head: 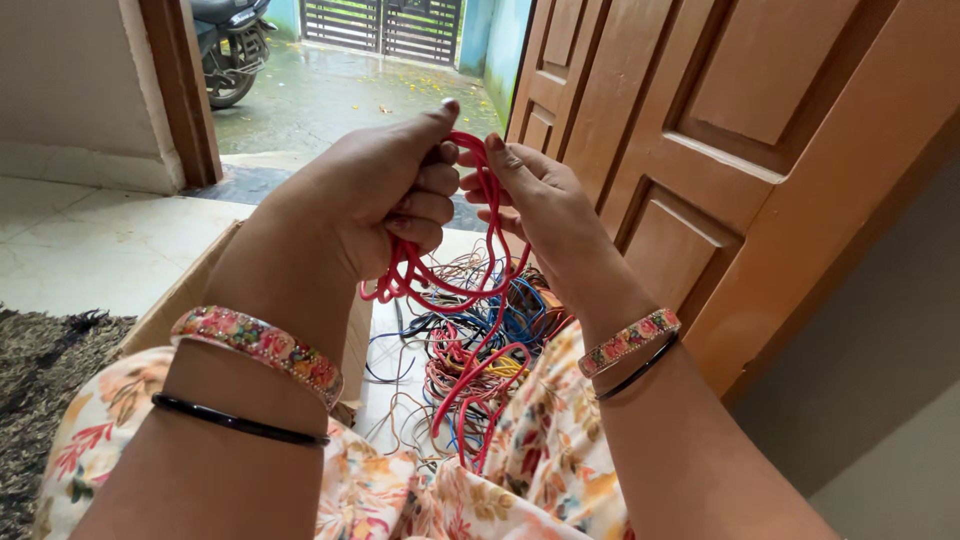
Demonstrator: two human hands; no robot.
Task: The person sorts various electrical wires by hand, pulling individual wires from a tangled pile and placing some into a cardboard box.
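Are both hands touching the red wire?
Touching. The head view shows the left hand closed around the looped red wire, and the right hand pinching the same wire at its top with its fingers.

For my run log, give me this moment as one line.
left hand: grips red wire | right hand: pinches same wire | below: tangled coloured wires | beside: wooden door
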